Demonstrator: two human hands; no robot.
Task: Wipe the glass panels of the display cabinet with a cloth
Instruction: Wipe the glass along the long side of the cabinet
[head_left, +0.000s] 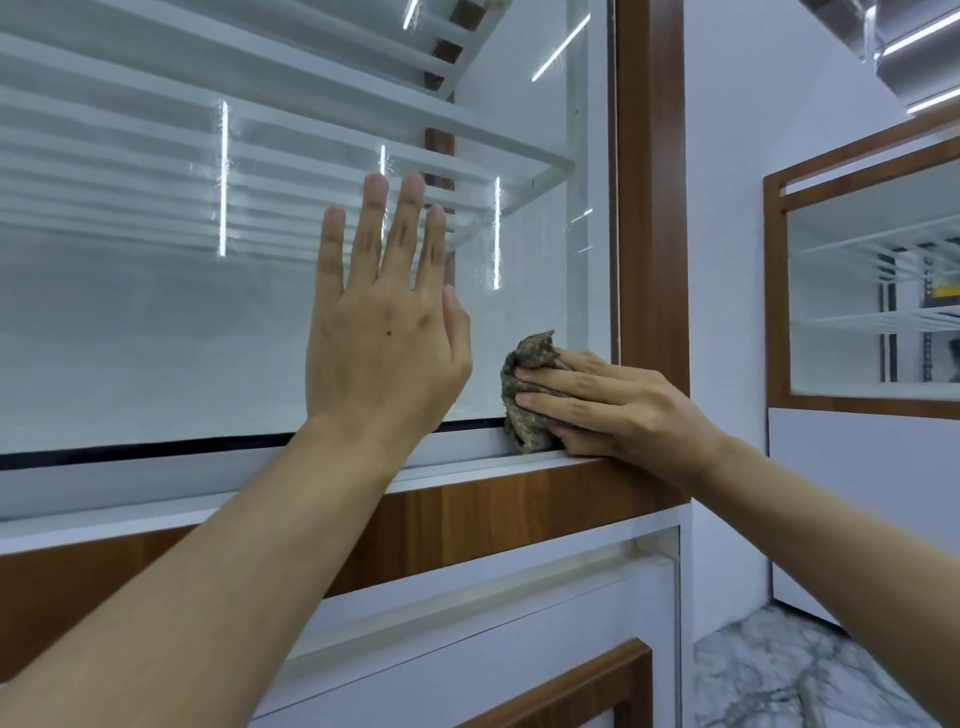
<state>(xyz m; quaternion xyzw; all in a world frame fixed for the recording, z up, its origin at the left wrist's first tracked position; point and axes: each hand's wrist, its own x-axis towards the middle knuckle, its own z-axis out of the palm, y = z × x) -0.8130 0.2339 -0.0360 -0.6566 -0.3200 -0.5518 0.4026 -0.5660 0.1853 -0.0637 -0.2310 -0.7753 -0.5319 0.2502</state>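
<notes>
View: one wide-angle camera worn on the head.
Facing: forward and slightly upward at the display cabinet (649, 208) and its glass panel (156, 322).
Nearness: close; the glass fills left and centre, with a second cabinet (857, 405) at far right.

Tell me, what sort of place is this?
Probably a shop or showroom: a wood-framed glass cabinet with white shelves, a second cabinet on the right wall, and a marble-patterned floor. The right hand holds a cloth to the glass.
</notes>
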